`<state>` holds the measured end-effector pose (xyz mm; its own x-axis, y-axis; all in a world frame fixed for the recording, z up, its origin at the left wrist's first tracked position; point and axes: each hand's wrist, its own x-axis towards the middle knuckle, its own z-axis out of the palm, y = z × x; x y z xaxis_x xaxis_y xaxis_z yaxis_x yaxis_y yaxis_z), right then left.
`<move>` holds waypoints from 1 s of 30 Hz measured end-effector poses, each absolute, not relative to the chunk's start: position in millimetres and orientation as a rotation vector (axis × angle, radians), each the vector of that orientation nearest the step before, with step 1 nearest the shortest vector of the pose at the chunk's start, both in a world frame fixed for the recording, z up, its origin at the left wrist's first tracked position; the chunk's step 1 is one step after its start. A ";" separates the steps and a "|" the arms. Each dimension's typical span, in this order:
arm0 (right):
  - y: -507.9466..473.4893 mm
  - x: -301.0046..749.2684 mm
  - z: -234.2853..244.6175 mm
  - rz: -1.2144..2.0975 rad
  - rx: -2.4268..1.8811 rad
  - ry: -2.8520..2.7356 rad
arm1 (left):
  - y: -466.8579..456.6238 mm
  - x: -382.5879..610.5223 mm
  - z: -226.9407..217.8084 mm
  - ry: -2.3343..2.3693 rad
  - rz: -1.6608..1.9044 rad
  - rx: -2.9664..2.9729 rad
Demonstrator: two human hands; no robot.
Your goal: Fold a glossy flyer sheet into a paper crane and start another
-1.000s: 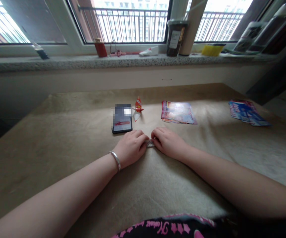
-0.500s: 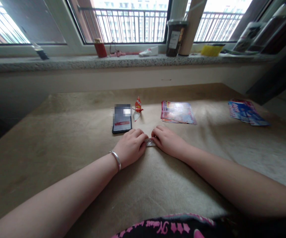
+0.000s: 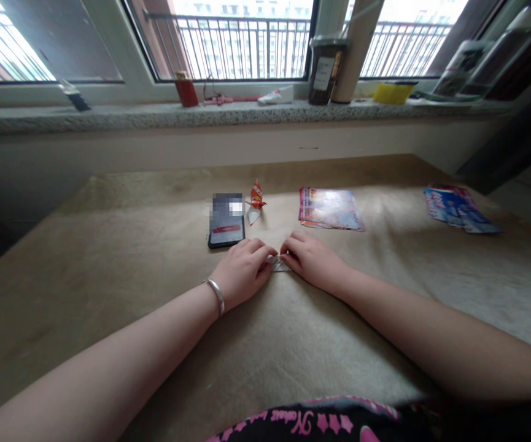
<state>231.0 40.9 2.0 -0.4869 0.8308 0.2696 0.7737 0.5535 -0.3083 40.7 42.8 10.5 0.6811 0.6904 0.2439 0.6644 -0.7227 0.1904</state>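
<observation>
Between my two hands lies a small pale piece of folded paper (image 3: 279,265), flat on the table and mostly covered by fingers. My left hand (image 3: 245,267), with a silver bangle at the wrist, is closed on its left end. From the other side, my right hand (image 3: 310,258) pinches the right end, thumb and fingertips together. The fingertips of both hands nearly meet at the paper's far edge. Just beyond my left hand is a phone (image 3: 226,224) with a lit screen. An orange and white folded paper figure (image 3: 256,199) stands beside the phone.
A stack of colourful printed sheets (image 3: 332,209) lies beyond my right hand. More blue printed sheets (image 3: 458,210) are fanned out at the table's (image 3: 108,245) far right. On the stone windowsill (image 3: 131,116) stand a red container (image 3: 186,91), a dark jar (image 3: 325,72) and a yellow object (image 3: 393,93).
My fingertips have drawn slightly closer together over the paper's far edge. A little more of the paper's near side shows. The other things on the table have not moved.
</observation>
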 end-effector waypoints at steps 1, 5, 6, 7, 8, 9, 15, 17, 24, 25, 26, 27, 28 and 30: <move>40.7 231.2 2.1 0.209 -1.305 -2.406 | 43.5 40.6 9.6 1.129 0.464 2.797; 39.0 232.8 3.1 0.206 -1.281 -2.412 | 45.0 39.4 6.7 1.123 0.510 2.774; 38.5 233.3 3.4 0.206 -1.276 -2.415 | 45.0 39.2 6.5 1.120 0.517 2.771; 38.1 233.7 3.7 0.205 -1.272 -2.416 | 45.0 39.0 6.6 1.115 0.521 2.771; 37.8 234.0 4.0 0.204 -1.268 -2.417 | 44.9 38.9 6.7 1.111 0.522 2.773; 37.5 234.3 4.3 0.204 -1.265 -2.418 | 44.8 38.8 7.0 1.106 0.519 2.777; 35.3 235.2 6.7 0.201 -1.239 -2.416 | 44.4 39.4 7.9 1.110 0.516 2.782; 34.6 235.1 7.4 0.210 -1.238 -2.418 | 44.5 39.4 7.7 1.108 0.523 2.780; 40.4 234.2 6.1 0.432 -1.305 -2.291 | 44.8 40.6 10.6 1.114 0.488 2.776; 41.7 234.2 5.9 0.475 -1.317 -2.261 | 44.7 41.2 11.1 1.121 0.479 2.776; 42.7 234.2 5.8 0.500 -1.324 -2.238 | 44.7 41.9 11.4 1.135 0.472 2.773; 43.4 234.1 5.8 0.515 -1.330 -2.221 | 44.8 42.4 11.4 1.149 0.468 2.770; 43.8 234.0 5.9 0.526 -1.333 -2.213 | 44.9 42.8 11.0 1.165 0.466 2.768; 43.7 233.6 6.5 0.552 -1.336 -2.209 | 45.6 42.8 9.4 1.168 0.483 2.764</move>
<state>233.6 43.7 6.5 -0.3963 0.8953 0.2034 0.6944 0.4372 -0.5715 42.8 45.6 9.4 0.6551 0.7133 0.2491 0.6809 -0.7003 0.2146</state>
